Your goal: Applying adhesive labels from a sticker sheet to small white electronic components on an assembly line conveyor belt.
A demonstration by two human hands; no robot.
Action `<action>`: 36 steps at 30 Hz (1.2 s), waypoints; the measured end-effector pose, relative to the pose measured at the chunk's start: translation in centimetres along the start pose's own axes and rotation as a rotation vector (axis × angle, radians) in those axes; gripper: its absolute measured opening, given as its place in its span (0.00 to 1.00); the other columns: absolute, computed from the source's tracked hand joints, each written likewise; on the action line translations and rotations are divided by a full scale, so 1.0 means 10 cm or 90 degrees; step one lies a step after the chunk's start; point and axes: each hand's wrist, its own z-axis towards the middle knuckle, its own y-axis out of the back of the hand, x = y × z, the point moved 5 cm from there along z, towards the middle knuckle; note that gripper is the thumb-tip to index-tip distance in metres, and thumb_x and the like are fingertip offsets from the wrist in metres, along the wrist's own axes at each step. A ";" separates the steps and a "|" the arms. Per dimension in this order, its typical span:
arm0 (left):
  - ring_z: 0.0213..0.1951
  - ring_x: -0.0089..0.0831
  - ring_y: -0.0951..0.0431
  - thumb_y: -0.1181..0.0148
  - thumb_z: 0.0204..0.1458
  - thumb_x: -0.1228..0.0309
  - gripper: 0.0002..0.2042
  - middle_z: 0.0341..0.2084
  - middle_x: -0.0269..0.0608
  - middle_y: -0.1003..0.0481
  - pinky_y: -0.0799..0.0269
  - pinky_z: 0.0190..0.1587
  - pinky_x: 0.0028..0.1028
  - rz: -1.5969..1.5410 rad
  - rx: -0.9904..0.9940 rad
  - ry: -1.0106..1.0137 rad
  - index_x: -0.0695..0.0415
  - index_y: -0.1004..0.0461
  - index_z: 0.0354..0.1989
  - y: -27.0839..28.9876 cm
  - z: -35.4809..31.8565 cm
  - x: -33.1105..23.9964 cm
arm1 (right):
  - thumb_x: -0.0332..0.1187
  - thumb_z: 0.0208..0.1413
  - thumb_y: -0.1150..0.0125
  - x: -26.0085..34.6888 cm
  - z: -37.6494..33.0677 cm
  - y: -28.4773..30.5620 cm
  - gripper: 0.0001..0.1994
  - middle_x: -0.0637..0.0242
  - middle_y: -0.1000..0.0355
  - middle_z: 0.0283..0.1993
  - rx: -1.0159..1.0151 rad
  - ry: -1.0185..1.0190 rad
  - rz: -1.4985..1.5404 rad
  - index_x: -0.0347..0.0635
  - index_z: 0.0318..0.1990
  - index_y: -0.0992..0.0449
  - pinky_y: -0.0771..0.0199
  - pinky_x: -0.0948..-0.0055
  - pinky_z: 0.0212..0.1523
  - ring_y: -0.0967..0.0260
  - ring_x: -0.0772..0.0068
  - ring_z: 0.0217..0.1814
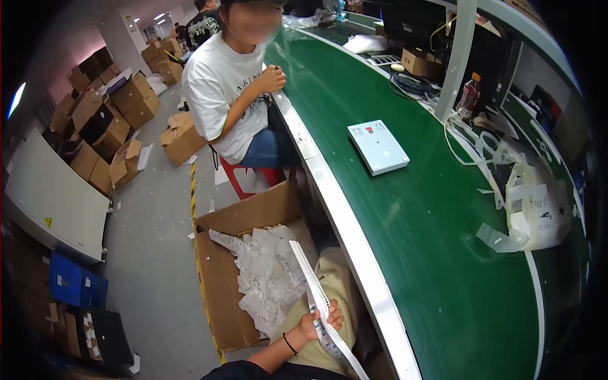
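Note:
My left hand [320, 323], with a black band on its wrist, is closed round a long white paper strip [310, 272]. Rows of small dark marks run along the strip, and bluish print shows on the part below my fingers. One end rises past my hand over the carton, while the other runs down out of the picture. My right hand does not show. Left of my lap stands an open cardboard carton [218, 278] holding many crumpled white paper pieces [272, 278]. A flat white box [380, 149] lies on the green table [437, 272].
A person [228, 101] in a white shirt sits at the table's far edge. At the right are a filled plastic bag [538, 209], a bottle [468, 95] and coiled cables [411, 82]. Cartons [133, 101] and a blue crate [79, 278] stand on the floor.

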 end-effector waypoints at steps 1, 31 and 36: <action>0.26 0.25 0.36 0.37 0.38 0.65 0.17 0.19 0.32 0.37 0.41 0.33 0.22 0.002 0.002 -0.005 0.52 0.39 0.31 -0.01 0.01 -0.01 | 0.22 0.36 0.45 0.00 0.01 0.01 0.06 0.66 0.36 0.15 -0.008 -0.001 0.009 0.37 0.13 0.35 0.43 0.76 0.19 0.42 0.71 0.15; 0.27 0.26 0.36 0.41 0.41 0.64 0.14 0.19 0.33 0.37 0.42 0.33 0.23 -0.007 0.028 -0.003 0.53 0.39 0.31 -0.03 0.02 -0.01 | 0.22 0.36 0.45 0.02 0.00 0.01 0.06 0.66 0.36 0.15 -0.021 -0.044 0.019 0.36 0.14 0.34 0.43 0.74 0.20 0.43 0.70 0.15; 0.26 0.26 0.37 0.41 0.41 0.64 0.14 0.19 0.33 0.37 0.42 0.33 0.23 -0.003 0.028 0.000 0.53 0.39 0.31 -0.03 0.00 0.00 | 0.21 0.36 0.45 -0.09 -0.15 -0.03 0.06 0.66 0.36 0.15 -0.010 -0.058 -0.012 0.36 0.14 0.34 0.42 0.74 0.20 0.42 0.69 0.15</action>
